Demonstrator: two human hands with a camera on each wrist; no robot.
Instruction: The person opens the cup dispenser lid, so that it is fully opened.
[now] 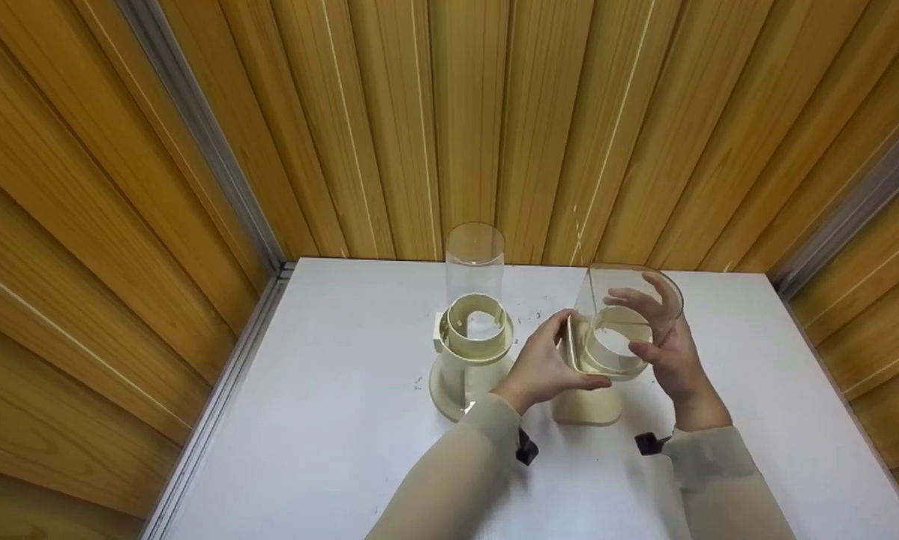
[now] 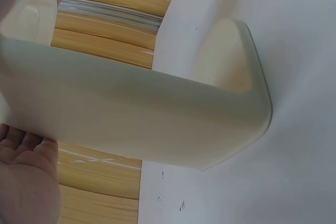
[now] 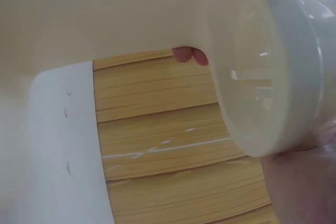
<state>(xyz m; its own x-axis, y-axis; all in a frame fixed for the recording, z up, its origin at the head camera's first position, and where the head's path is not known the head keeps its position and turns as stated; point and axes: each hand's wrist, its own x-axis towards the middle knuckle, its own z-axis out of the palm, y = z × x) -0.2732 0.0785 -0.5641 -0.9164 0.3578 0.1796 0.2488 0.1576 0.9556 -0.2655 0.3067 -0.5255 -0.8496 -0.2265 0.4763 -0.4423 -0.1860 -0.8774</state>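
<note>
My left hand [image 1: 545, 367] grips the upper part of a cream C-shaped stand [image 2: 131, 108], thumb in front and fingers round the far side. The stand's flat foot [image 1: 588, 409] is at the white table. A clear, open-topped cylinder [image 1: 599, 289] rises from the round holder [image 3: 252, 77] at the stand's top. With its fingers curled round the far side of the cylinder and its thumb on the near side, my right hand [image 1: 666, 349] holds it just above the holder. Left of the hands is a second cream stand [image 1: 456, 375] with a ring top and a round base.
Another clear cylinder [image 1: 475, 255] stands up at the second stand's ring. The white table [image 1: 307, 390] bears small dark marks around the stands. Wood-patterned walls [image 1: 464, 112] enclose the back and sides, with metal rails [image 1: 209, 135] along the corners.
</note>
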